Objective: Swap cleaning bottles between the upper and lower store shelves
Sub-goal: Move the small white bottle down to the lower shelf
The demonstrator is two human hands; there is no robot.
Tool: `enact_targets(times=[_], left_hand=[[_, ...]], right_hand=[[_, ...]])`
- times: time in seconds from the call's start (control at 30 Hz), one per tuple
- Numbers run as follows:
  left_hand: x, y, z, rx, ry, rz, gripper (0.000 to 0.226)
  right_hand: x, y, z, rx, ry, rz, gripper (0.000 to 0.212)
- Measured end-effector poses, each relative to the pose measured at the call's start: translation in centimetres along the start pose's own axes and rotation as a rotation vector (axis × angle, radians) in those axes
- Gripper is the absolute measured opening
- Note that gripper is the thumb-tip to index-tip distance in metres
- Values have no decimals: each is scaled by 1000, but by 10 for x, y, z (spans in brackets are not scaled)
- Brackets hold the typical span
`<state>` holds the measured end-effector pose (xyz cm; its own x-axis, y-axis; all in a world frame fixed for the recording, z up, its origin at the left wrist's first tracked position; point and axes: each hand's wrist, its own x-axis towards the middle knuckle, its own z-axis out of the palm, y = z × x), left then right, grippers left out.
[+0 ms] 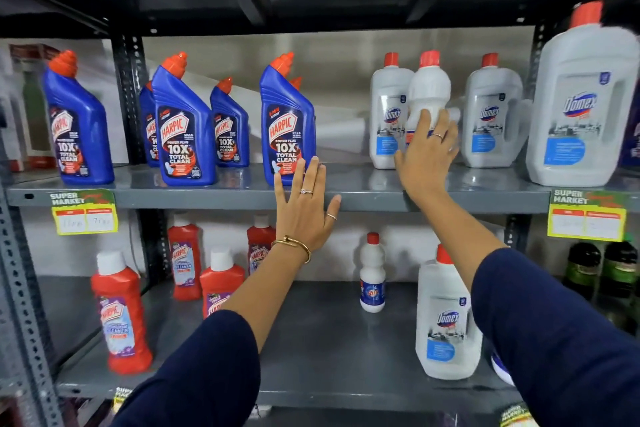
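Observation:
On the upper shelf (363, 199) stand several blue Harpic bottles and white Domex jugs. My left hand (304, 208) is open with fingers spread in front of the shelf edge, its fingertips just below a blue Harpic bottle (287, 114). My right hand (427, 152) lies flat, fingers straight, against the lower part of a small white red-capped bottle (429, 83), which stands between two Domex jugs (388, 114) (491, 114). The lower shelf (311, 340) holds red Harpic bottles (121, 315), a small white bottle (372, 274) and a Domex jug (446, 315).
A large Domex jug (581, 100) stands at the upper shelf's right end. Dark green bottles (602, 267) sit low on the right. Perforated steel uprights (128, 97) divide the bays. Price tags (85, 213) hang from the shelf edge. Another shelf hangs overhead.

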<state>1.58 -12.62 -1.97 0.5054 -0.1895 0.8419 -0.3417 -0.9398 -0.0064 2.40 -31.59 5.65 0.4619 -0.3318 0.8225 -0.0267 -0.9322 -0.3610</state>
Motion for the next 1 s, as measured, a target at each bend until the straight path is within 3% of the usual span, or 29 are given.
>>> enact_targets(times=[0.33,0.47,0.7,0.83,1.0], left_hand=[[-3,-4,4,8,1,16,60],[-3,-4,4,-2,-4,12,60],[-3,-2,2,28,-59,-7,61],[-2,-2,-1,31,-70,1,59],[-2,-3,-5,17,-92,16,57]], right_hand=[[7,-1,0,47,-33,141,86],[7,-2,-13,162,-12,209,107],[-18,-7,-47,364,92,174,88],[-45,-7,-64,507,188,119,89],[-91,-2,-67,657,249,197,84]])
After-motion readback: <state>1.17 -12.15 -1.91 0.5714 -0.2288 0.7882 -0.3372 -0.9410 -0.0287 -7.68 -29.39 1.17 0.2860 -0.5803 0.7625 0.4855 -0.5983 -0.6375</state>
